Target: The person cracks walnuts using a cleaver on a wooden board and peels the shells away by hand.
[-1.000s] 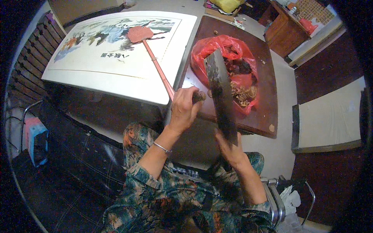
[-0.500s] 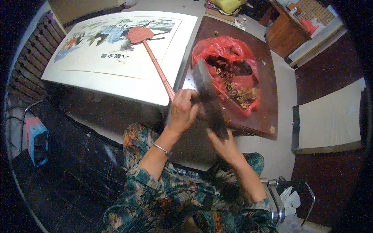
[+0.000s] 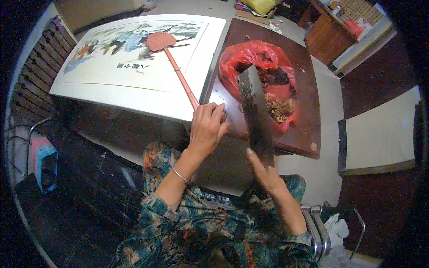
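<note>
My right hand [image 3: 264, 172] grips the handle of a broad dark cleaver [image 3: 254, 111], its blade raised over the near edge of a dark wooden board [image 3: 308, 107]. My left hand [image 3: 206, 127] rests at the board's near left corner, fingers curled on a small dark piece [image 3: 223, 115] that is mostly hidden. Behind the blade lies an open red plastic bag [image 3: 250, 56] holding brown and dark chunks [image 3: 279, 107].
A large white panel with a painted scene [image 3: 134, 58] lies left of the board, with a red fly swatter [image 3: 172, 67] across it. A wooden cabinet [image 3: 330, 31] stands at the back right. A pale mat [image 3: 380, 134] is on the right and a folding stool's metal frame [image 3: 319, 225] below.
The cleaver swung down and left toward my left hand half a second ago, then rose again to stand over the board's edge. My left hand stayed on the small piece.
</note>
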`<state>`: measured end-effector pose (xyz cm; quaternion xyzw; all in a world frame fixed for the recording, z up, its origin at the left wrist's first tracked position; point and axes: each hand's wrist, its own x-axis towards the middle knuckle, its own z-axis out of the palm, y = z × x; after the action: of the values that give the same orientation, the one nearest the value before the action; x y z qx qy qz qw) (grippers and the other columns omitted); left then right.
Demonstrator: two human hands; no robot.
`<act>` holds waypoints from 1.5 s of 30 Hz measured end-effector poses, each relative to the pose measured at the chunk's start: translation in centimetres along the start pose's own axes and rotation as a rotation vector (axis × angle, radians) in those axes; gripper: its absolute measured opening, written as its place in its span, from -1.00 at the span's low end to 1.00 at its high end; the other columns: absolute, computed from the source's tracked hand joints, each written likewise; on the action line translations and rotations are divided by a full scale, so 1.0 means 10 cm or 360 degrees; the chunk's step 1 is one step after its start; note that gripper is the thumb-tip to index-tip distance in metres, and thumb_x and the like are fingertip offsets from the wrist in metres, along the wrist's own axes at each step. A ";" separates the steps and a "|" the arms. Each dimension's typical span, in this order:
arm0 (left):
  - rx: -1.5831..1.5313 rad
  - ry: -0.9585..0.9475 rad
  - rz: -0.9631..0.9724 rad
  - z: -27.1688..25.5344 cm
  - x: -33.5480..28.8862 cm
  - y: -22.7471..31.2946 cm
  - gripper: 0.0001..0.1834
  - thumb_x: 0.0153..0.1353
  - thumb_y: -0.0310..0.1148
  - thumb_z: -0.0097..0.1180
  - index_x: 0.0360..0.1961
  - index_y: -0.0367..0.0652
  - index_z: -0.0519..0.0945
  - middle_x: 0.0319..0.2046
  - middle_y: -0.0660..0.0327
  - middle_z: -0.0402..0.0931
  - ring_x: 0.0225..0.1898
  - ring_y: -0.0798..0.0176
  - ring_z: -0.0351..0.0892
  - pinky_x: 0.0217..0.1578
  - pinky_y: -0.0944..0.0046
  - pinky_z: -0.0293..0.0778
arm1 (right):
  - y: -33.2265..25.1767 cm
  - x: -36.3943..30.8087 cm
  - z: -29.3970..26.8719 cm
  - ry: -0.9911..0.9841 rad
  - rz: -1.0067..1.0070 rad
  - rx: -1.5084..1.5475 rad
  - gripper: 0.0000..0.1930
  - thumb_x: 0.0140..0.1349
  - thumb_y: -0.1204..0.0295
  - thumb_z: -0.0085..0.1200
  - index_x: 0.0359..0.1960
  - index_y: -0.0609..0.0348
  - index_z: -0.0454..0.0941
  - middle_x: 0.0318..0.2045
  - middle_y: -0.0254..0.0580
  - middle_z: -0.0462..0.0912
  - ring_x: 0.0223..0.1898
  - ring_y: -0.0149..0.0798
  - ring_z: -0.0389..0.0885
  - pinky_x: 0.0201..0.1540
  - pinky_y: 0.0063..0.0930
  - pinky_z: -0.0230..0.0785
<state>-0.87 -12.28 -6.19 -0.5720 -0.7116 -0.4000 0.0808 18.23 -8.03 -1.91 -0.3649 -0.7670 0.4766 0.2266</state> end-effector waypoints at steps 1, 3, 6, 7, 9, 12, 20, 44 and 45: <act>-0.0003 0.0006 0.0006 -0.01 -0.01 0.00 -0.49 -0.07 -0.46 0.20 -0.02 -0.25 0.40 -0.15 0.02 0.39 -0.12 -0.07 0.37 -0.07 0.08 0.31 | 0.00 -0.01 0.02 0.0019 -0.0007 0.0017 -0.77 0.25 0.33 0.02 -0.44 0.27 0.48 -0.65 -0.25 0.46 -0.60 -0.37 0.38 -0.50 -0.38 0.27; -0.0041 0.0028 0.0067 0.02 -0.03 -0.04 -0.50 -0.07 -0.49 0.18 -0.03 -0.27 0.38 -0.15 0.00 0.39 -0.11 -0.09 0.37 -0.05 0.06 0.32 | 0.03 -0.03 0.03 0.0037 -0.0009 0.0018 -0.76 0.25 0.32 0.02 -0.46 0.26 0.48 -0.65 -0.28 0.44 -0.59 -0.39 0.37 -0.50 -0.39 0.26; -0.0200 0.0029 0.0101 0.06 0.04 -0.06 -0.56 -0.06 -0.50 0.16 -0.10 -0.28 0.38 -0.15 -0.03 0.40 -0.13 -0.10 0.40 -0.06 0.07 0.34 | 0.09 -0.02 0.02 0.0046 -0.0019 0.0014 -0.76 0.25 0.32 0.02 -0.45 0.26 0.48 -0.65 -0.30 0.44 -0.59 -0.41 0.36 -0.51 -0.40 0.26; -0.0271 0.0024 0.0103 0.07 0.08 -0.06 -0.59 -0.06 -0.51 0.16 -0.12 -0.28 0.38 -0.16 -0.04 0.40 -0.14 -0.10 0.41 -0.06 0.08 0.35 | 0.08 -0.02 0.02 0.0060 -0.0037 0.0030 -0.76 0.25 0.32 0.02 -0.45 0.25 0.48 -0.65 -0.30 0.43 -0.59 -0.41 0.36 -0.51 -0.41 0.26; -0.0375 0.0048 0.0042 0.21 0.14 -0.06 -0.62 -0.06 -0.50 0.16 -0.16 -0.28 0.38 -0.17 -0.05 0.41 -0.16 -0.10 0.43 -0.08 0.09 0.37 | 0.10 0.00 0.04 0.0080 -0.0065 0.0045 -0.77 0.25 0.32 0.02 -0.45 0.25 0.48 -0.65 -0.27 0.44 -0.60 -0.40 0.37 -0.52 -0.40 0.26; -0.0417 0.0091 0.0028 0.26 0.19 0.02 -0.64 -0.09 -0.51 0.18 -0.22 -0.27 0.40 -0.24 -0.01 0.44 -0.22 -0.07 0.45 -0.17 0.11 0.39 | 0.10 0.01 0.03 0.0077 -0.0104 -0.0015 -0.79 0.25 0.34 0.01 -0.42 0.25 0.47 -0.64 -0.20 0.46 -0.60 -0.34 0.42 -0.52 -0.38 0.27; -0.0511 0.0142 -0.0122 0.33 0.11 0.01 -0.69 -0.10 -0.49 0.24 -0.32 -0.24 0.41 -0.36 0.08 0.44 -0.33 0.04 0.44 -0.30 0.16 0.40 | 0.28 0.13 0.15 0.0058 -0.0530 -0.0226 -0.81 0.24 0.37 0.02 -0.27 0.29 0.48 -0.63 -0.10 0.48 -0.59 -0.22 0.49 -0.48 -0.32 0.33; -0.0540 0.0136 -0.0030 0.34 0.08 -0.06 -0.67 0.04 -0.26 0.18 -0.30 -0.25 0.37 -0.30 0.05 0.46 -0.32 0.03 0.44 -0.29 0.15 0.38 | 0.01 0.11 0.05 -0.0128 -0.0073 -0.0200 -0.75 0.23 0.39 0.01 -0.14 0.30 0.44 -0.52 0.04 0.53 -0.53 -0.14 0.52 -0.44 -0.30 0.36; -0.0510 0.0139 -0.0026 0.33 0.09 -0.05 -0.67 -0.03 -0.36 0.19 -0.30 -0.26 0.36 -0.33 0.04 0.43 -0.32 0.00 0.43 -0.29 0.12 0.37 | 0.04 0.10 0.07 -0.0228 0.0152 -0.0251 -0.74 0.23 0.41 0.01 -0.11 0.29 0.43 -0.48 0.07 0.54 -0.50 -0.10 0.55 -0.43 -0.28 0.37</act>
<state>-0.50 -9.43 -8.06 -0.5539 -0.6390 -0.5335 0.0161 17.24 -7.57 -2.60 -0.3828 -0.7981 0.4498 0.1187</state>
